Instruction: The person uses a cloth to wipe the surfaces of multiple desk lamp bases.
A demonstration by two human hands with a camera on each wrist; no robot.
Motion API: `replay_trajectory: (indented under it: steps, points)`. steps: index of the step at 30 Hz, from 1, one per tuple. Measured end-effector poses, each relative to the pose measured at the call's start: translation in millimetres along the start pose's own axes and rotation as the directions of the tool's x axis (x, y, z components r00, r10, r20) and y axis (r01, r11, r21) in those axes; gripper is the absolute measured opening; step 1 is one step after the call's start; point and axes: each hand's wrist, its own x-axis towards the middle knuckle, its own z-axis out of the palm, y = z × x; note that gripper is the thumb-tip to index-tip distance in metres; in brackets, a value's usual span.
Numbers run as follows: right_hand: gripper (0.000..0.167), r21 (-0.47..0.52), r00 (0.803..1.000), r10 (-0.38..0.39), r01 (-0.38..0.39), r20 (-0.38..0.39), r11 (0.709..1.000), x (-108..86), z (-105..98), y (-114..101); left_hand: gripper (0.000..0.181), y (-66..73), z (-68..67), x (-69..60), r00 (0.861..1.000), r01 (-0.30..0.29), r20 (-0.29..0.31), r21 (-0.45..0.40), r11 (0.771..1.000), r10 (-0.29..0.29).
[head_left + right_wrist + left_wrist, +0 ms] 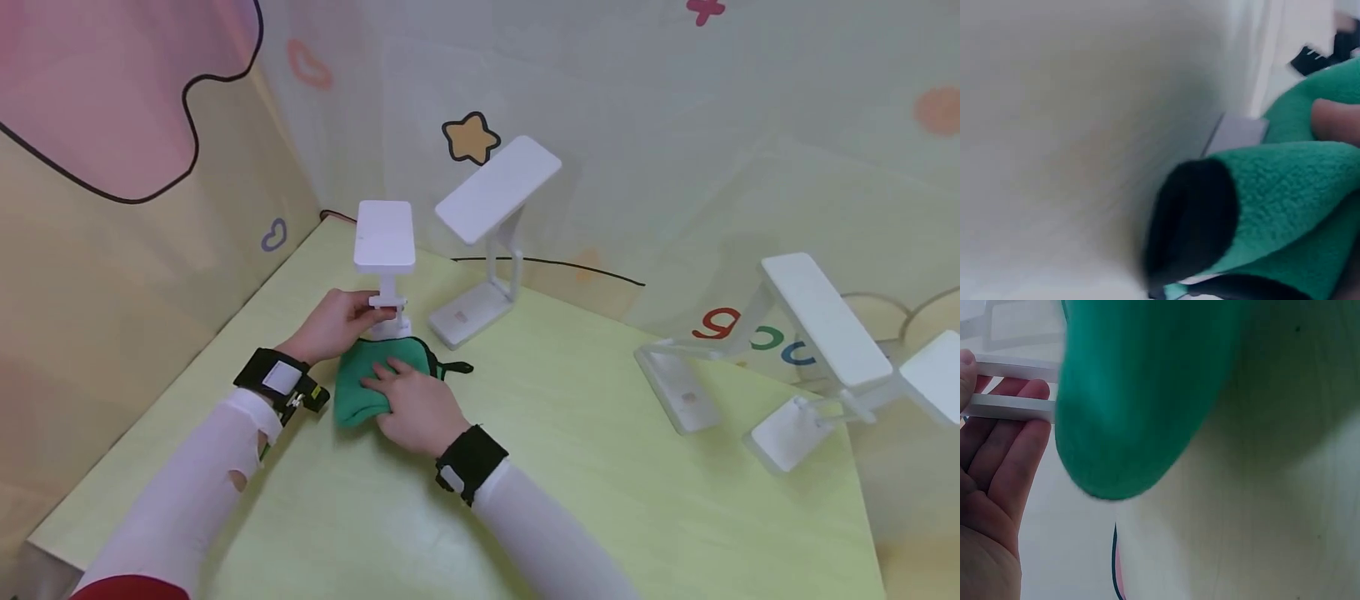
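One left hand [330, 323] has hold of a skinny white stand, so going by the head view: it belongs to the leftmost lamp [385, 235], upright near the table's far left corner. Thumb and fingers close around the stand, just under the lamp's panel. Meanwhile the right hand [422, 404] is on a green cloth [352, 392] right in front, fingers spread out over it. That cloth has a dark edge, a black loop [457, 367] poking off to the right, and it hides most of the lamp's base. Another lamp [498, 191] stands just to the right, with two more, a third lamp [827, 321] and a fourth lamp [783, 433], well apart from it at the right end of the pale green table [637, 517]. Both arms are in white sleeves [555, 533] with black wrist straps [471, 461], and the wall sheet behind has an orange star [471, 138] printed on it.

Left wrist view: two white bars of the stand run across the hand, thumb on one side, fingers curled round the other. Cloth's hanging big and blurry right beside them.

Right wrist view: the cloth is folded over, fuzzy side showing, one fingertip lying on it, a pale flat edge peeking out behind. Can't tell from this angle what the thumb's doing.
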Motion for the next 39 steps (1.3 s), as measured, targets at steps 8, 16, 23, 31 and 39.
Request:
replay_trajectory:
  steps: [8,16,23,31,39]
  points:
    - [0.064,-0.028,0.998,0.017,-0.019,-0.059,0.999,19.0,10.4,12.3,0.025,-0.6,-3.8,-0.3,1.000,-0.003,0.029,-0.032,0.999,0.004]
    - [0.069,0.073,0.994,0.104,-0.102,-0.029,0.992,-9.1,-0.1,5.9,0.026,2.7,-4.9,2.3,0.999,0.019,0.037,-0.011,1.000,-0.019]
    - [0.065,-0.025,0.999,0.040,-0.039,0.022,0.999,-31.6,-6.3,-9.6,0.025,4.1,-4.4,1.2,1.000,0.013,0.028,0.016,1.000,-0.013]
    - [0.062,0.006,0.998,-0.052,0.052,0.045,0.999,-4.3,-4.3,-10.9,0.025,4.3,-3.9,3.0,1.000,0.014,0.023,0.005,1.000,-0.015]
    - [0.062,-0.004,0.998,0.002,-0.003,-0.069,1.000,20.4,1.1,8.5,0.026,0.7,-3.2,1.5,1.000,0.014,0.015,-0.024,1.000,-0.014]
